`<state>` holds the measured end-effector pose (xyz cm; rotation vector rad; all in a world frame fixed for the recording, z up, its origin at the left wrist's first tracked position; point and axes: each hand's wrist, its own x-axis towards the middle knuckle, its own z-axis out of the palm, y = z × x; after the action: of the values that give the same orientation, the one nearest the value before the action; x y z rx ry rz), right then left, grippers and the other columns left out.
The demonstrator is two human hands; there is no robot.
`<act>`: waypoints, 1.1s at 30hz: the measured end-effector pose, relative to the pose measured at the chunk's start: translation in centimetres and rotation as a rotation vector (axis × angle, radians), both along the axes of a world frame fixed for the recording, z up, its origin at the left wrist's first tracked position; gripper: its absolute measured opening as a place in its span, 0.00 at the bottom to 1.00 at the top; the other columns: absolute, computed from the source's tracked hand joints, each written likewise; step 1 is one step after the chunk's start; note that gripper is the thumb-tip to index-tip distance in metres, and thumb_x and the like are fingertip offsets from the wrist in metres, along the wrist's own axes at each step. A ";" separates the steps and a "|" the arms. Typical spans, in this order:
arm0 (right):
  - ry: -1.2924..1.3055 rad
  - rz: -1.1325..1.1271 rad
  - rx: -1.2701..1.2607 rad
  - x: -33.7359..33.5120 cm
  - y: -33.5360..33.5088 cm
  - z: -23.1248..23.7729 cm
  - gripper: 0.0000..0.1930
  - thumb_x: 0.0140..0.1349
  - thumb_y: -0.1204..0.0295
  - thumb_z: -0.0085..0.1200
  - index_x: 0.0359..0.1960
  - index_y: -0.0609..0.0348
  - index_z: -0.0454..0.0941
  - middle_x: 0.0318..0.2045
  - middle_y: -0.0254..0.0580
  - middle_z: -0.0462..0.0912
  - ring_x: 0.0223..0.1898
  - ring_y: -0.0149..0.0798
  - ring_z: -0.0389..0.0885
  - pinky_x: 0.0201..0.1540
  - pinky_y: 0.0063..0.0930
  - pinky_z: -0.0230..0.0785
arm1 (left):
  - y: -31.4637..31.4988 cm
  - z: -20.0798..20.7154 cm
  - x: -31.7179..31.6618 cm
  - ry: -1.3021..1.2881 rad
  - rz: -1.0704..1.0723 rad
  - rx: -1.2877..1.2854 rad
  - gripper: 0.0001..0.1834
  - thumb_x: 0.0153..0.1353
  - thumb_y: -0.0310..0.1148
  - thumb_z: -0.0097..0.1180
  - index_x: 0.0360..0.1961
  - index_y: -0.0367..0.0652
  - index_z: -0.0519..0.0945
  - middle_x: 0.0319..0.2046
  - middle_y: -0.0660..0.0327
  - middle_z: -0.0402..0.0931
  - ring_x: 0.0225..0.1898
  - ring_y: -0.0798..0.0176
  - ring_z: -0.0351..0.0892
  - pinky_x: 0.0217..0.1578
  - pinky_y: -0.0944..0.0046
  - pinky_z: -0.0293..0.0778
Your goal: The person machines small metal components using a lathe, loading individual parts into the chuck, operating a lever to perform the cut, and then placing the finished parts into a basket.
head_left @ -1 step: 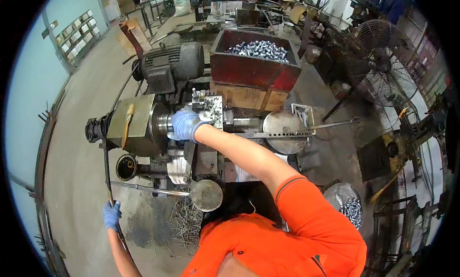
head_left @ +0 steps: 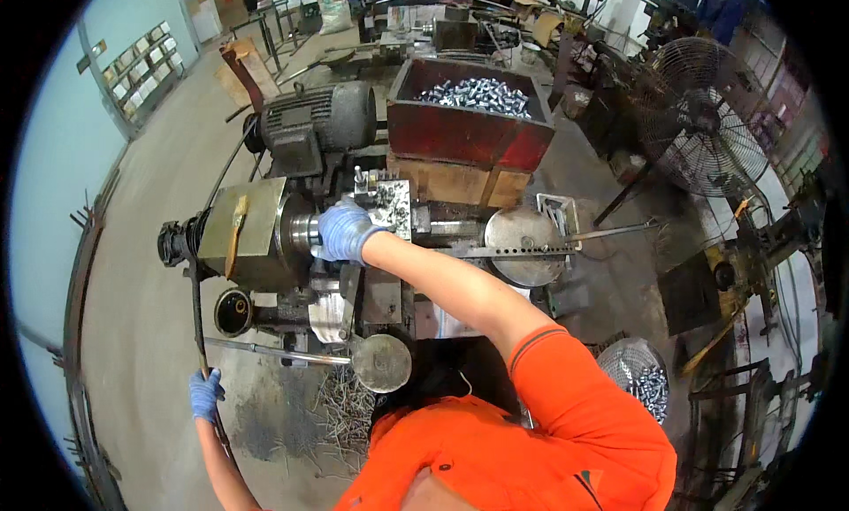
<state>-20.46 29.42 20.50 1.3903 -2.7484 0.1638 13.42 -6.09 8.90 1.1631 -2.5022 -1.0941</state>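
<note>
- Two hands, both in blue knit gloves, are on the machine.
- Right hand [head_left: 345,231]: fingers curled at the spindle nose [head_left: 303,229], palm turned down. The glove hides whether anything is gripped inside; cannot tell.
- Left hand [head_left: 206,394]: closed round a long dark lever [head_left: 199,321], which runs down the outer left side of the machine to well below the headstock.
- Headstock [head_left: 267,212]: just left of the right hand. A wooden-handled brush [head_left: 237,232] lies on top.
- Slide block [head_left: 398,197]: just right of and beyond the right hand, strewn with dark chips, so some cutting appears done here.
- Nearer the body: a round metal disc [head_left: 382,362] at the end of a bright rod. Thin scrap strands [head_left: 340,414] lie on the floor beside it.
- Beyond the slide: red crate [head_left: 469,131] on a wooden box [head_left: 433,179], holding a heap of small shiny metal pieces [head_left: 482,95].
- Lower right: mesh basket [head_left: 619,361], with a smaller heap of similar pieces [head_left: 652,392].
- Progress (judgement): one handling step at the spindle seems under way, not finished, as both hands are engaged. Two heaps suggest repeated work; which is finished and which is left, cannot tell. Remaining count unreadable.
- Farther off: motor [head_left: 323,118] behind the headstock; caged fan [head_left: 703,113] at right.
</note>
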 end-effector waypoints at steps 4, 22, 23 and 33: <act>0.100 -0.096 0.066 0.5 4.6 6.1 0.28 0.54 0.42 0.42 0.19 0.54 0.82 0.19 0.47 0.79 0.26 0.48 0.79 0.40 0.39 0.69 | -1.0 -1.6 -1.7 0.068 0.012 -0.007 0.14 0.54 0.37 0.59 0.31 0.38 0.72 0.14 0.62 0.68 0.10 0.68 0.68 0.09 0.67 0.63; 0.107 -0.866 -0.715 11.1 36.6 -5.2 0.25 0.47 0.47 0.56 0.33 0.57 0.81 0.37 0.50 0.79 0.40 0.49 0.77 0.47 0.39 0.68 | 3.5 4.3 -2.5 0.052 -0.134 0.235 0.25 0.55 0.49 0.58 0.31 0.31 0.77 0.20 0.53 0.75 0.22 0.59 0.71 0.29 0.58 0.70; 0.137 -0.974 -0.696 14.1 39.6 -8.3 0.25 0.48 0.46 0.56 0.34 0.56 0.81 0.39 0.52 0.79 0.44 0.49 0.77 0.49 0.38 0.67 | 3.2 3.9 -3.0 0.078 -0.160 0.288 0.25 0.55 0.49 0.58 0.32 0.31 0.77 0.20 0.53 0.75 0.22 0.59 0.71 0.28 0.58 0.70; -0.417 -1.842 0.219 32.4 58.7 -19.8 0.37 0.44 0.45 0.56 0.49 0.64 0.72 0.42 0.53 0.79 0.44 0.49 0.78 0.48 0.36 0.70 | 3.6 1.4 -4.5 0.043 -0.032 0.247 0.22 0.56 0.48 0.57 0.29 0.34 0.75 0.15 0.56 0.71 0.16 0.62 0.68 0.22 0.62 0.67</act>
<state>11.99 88.08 0.66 -1.5484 -3.0581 0.0183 8.89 -2.53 10.30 1.1468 -2.4126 -1.4535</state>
